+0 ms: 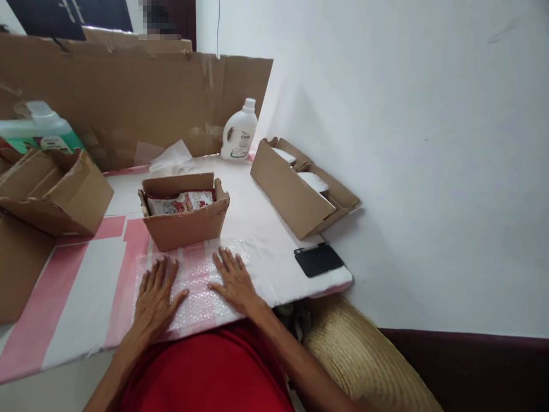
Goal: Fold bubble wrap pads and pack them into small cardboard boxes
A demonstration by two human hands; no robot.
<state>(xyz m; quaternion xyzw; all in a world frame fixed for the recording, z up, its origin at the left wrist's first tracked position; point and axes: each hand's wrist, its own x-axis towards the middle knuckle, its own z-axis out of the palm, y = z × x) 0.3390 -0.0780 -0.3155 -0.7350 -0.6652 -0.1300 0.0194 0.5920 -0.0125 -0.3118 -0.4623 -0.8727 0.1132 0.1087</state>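
A sheet of bubble wrap (198,273) lies flat on the white and pink table (77,297), near its front edge. My left hand (155,297) rests palm down on the sheet's left part, fingers stretched out. My right hand (232,279) lies flat on its right part, fingers spread. Just behind the sheet stands a small open cardboard box (185,222) with a red and white packet (182,201) inside.
An open cardboard box (295,197) with white items stands at the right, a black phone (318,259) in front of it. A white bottle (238,130) stands at the back by a cardboard sheet (128,91). Another box (55,191) and a green-labelled bottle (38,129) are at left. A straw hat (364,360) lies below the table.
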